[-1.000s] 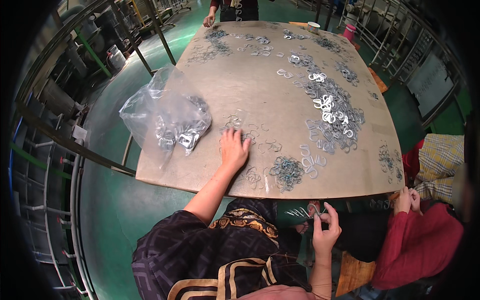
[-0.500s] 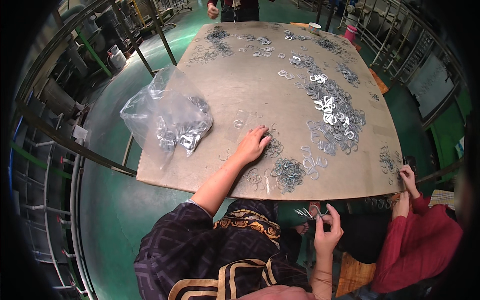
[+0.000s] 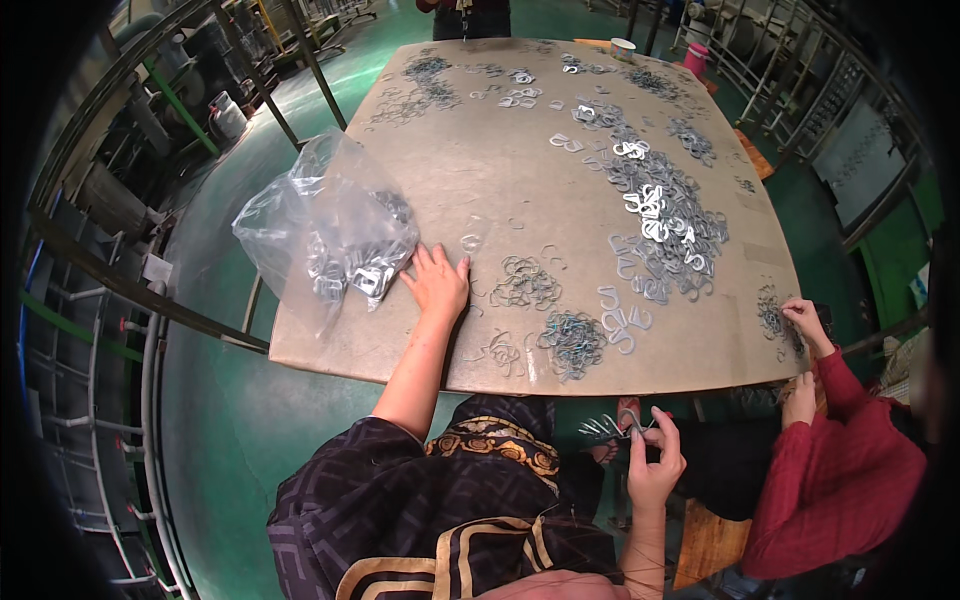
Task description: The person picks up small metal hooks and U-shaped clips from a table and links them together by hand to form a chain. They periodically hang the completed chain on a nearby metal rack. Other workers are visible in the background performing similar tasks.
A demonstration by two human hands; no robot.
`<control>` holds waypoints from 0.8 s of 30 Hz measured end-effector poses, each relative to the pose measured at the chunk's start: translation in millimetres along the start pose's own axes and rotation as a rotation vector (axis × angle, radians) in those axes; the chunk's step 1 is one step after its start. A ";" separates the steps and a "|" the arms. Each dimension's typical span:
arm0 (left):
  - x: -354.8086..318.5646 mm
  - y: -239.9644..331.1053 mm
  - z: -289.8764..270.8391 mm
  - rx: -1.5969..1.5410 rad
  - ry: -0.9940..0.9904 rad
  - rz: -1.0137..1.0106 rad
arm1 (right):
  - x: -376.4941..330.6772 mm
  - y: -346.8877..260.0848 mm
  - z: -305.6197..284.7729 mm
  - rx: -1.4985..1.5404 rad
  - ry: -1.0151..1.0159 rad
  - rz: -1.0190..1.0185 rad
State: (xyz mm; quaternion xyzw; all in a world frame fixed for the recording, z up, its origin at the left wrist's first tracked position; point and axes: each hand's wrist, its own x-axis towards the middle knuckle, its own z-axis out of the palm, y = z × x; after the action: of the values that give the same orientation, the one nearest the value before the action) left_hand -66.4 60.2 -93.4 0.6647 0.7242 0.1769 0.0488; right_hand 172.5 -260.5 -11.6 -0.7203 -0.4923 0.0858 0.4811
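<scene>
My left hand (image 3: pixel 437 283) lies on the table with its fingers spread, its fingertips at the edge of a clear plastic bag (image 3: pixel 310 215) holding shiny metal pieces. My right hand (image 3: pixel 657 462), below the table's front edge, pinches a small curved grey metal piece (image 3: pixel 636 425) between thumb and fingers. Several shiny prongs (image 3: pixel 598 427) stick out just left of it; how they connect is unclear. Between my left hand and the table's middle is a loose pile of thin wire clips (image 3: pixel 525 282). A denser bluish clip pile (image 3: pixel 572 345) lies nearer the front edge.
A long heap of flat grey U-shaped metal pieces (image 3: pixel 655 225) covers the table's (image 3: pixel 480 150) right side. A co-worker in a red sleeve (image 3: pixel 850 370) handles small clips at the right edge. Another person (image 3: pixel 470 20) stands at the far end, near a white cup (image 3: pixel 622 48).
My left hand has moved left off the loose clip pile to beside the plastic bag. My right hand stays put with its metal piece. The co-worker's upper hand has shifted up slightly.
</scene>
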 end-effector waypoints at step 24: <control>-19.0 98.8 30.0 -1.239 -0.220 0.185 | 6.0 -11.2 6.6 0.000 -0.042 -0.141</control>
State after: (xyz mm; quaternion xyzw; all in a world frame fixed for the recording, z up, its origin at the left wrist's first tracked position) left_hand 38.4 52.6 -92.8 0.5874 0.4177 0.4974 0.4827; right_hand 164.6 -251.2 -4.2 -0.6818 -0.5518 0.0665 0.4756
